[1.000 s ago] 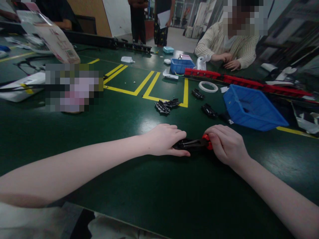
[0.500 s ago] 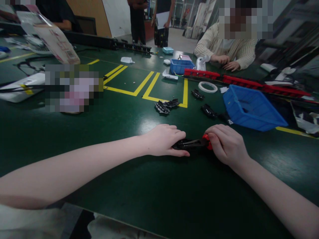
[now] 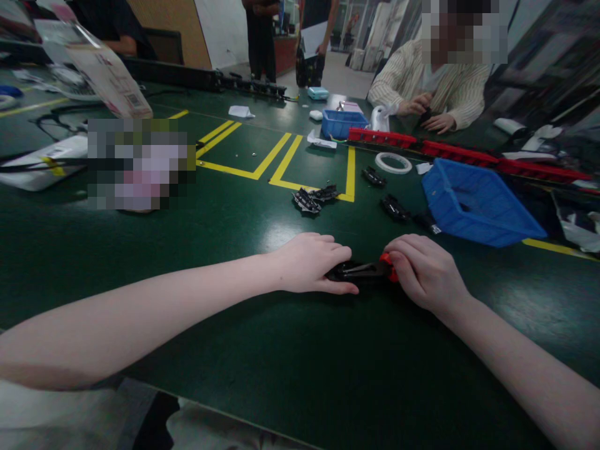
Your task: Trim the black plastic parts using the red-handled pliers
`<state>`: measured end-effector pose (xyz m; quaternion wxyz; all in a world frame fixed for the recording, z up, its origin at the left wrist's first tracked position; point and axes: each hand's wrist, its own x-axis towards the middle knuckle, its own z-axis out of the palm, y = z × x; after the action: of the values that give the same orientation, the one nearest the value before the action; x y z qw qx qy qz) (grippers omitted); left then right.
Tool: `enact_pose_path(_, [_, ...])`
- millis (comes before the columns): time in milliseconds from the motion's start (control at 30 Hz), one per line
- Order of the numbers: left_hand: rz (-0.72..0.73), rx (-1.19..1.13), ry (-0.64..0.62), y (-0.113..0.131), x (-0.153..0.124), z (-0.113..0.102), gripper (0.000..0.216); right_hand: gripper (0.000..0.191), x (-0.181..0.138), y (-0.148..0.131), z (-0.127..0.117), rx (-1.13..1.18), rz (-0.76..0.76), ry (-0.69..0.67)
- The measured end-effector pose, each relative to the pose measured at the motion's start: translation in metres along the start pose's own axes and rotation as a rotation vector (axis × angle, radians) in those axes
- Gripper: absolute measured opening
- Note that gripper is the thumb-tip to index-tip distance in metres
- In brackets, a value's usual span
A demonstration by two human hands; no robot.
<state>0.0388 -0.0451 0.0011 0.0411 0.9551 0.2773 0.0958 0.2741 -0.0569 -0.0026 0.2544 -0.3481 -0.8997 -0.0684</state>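
A black plastic part [image 3: 359,271] with a red piece [image 3: 388,262] at its right end lies on the green table [image 3: 290,350] between my hands. My left hand [image 3: 312,262] grips the black part's left end, fingers curled over it. My right hand [image 3: 424,270] is closed on the red piece at the other end. Most of the part is hidden under my fingers.
More black parts [image 3: 313,199] [image 3: 394,207] [image 3: 375,177] lie beyond my hands near yellow floor-style lines. A blue bin [image 3: 473,201] sits tilted at right, a tape roll [image 3: 392,162] and long red strips [image 3: 450,150] behind it. A seated person in a striped shirt [image 3: 431,81] works across the table.
My hands and the part stay in place. The person across the table has raised a hand slightly.
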Motion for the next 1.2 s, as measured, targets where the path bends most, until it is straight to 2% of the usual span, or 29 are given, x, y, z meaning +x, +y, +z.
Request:
enact_pose_path(633, [-0.002,-0.014,-0.001,0.0000,0.0000,0.0004,0.046,0.025,0.0009,-0.0013,0.0004,0.014,0.013,-0.025])
enact_pose_path(800, [-0.002,0.012,-0.011,0.0002,0.0007,-0.0004,0.047,0.023,0.0002,-0.0021,0.0005,-0.025,-0.024,0.009])
enact_pose_path(1200, [-0.002,0.023,-0.019,0.0001,0.0018,-0.0007,0.046,0.024,-0.0010,0.0035,0.0006,0.017,0.019,-0.009])
